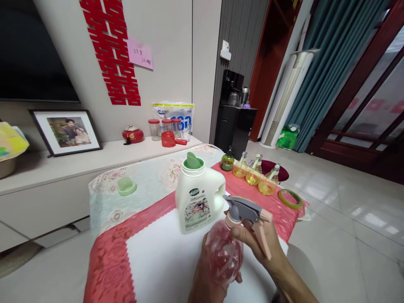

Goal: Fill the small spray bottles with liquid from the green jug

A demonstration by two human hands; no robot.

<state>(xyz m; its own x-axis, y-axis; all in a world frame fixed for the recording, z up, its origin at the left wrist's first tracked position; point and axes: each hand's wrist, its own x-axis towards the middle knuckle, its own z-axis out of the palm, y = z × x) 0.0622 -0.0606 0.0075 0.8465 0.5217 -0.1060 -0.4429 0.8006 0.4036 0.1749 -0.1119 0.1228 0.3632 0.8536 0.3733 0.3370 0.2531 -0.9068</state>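
A clear, faceted spray bottle (224,254) with a pinkish look is held upright near the table's front. My left hand (205,269) wraps round its lower body. At its neck, my right hand (260,244) grips the grey and pink spray head (246,210), thumb on the collar. Just behind stands an open white detergent jug (197,198) with a green spout (193,162), on a white sheet (154,256). Its pale green cap (126,186) lies apart on the flowered cloth at the left.
Several bottles with yellow liquid (253,172), a green bottle (227,160) and a roll of tape (290,198) are at the table's right. Behind, a cabinet (113,156) bears red-lidded jars (154,129) and a framed photo (67,132).
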